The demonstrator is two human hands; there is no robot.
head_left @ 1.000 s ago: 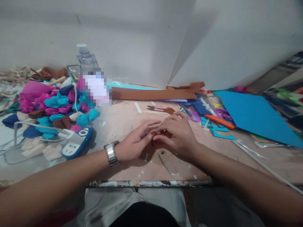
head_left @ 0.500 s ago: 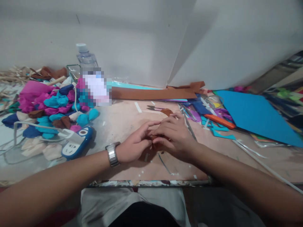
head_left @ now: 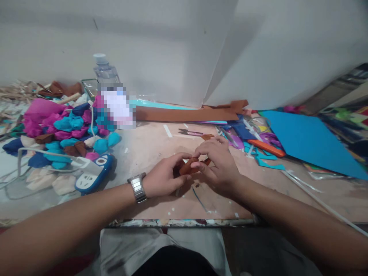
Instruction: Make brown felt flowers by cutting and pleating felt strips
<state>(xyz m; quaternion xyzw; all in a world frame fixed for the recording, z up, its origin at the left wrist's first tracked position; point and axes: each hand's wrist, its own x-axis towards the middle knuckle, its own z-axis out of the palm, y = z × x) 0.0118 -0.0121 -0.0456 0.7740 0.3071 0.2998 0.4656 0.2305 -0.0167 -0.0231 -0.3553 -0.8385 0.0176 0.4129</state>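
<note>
Left hand (head_left: 165, 178) and right hand (head_left: 217, 163) both pinched a brown scrap (head_left: 189, 167) above the table (head_left: 149, 147). Scissors (head_left: 191, 133) lay far, petal pile (head_left: 61, 130) left.

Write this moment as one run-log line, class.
left hand: pinching brown paper piece | right hand: pinching same piece | piece: above worktable | nearby: scissors

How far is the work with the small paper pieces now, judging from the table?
Done: a pile of crumpled pieces in pink, blue and brown lies at the left. In hand: the left hand and right hand pinch one brown piece between them, only half shaped. Left: long brown strips and a blue sheet lie uncut.
</note>
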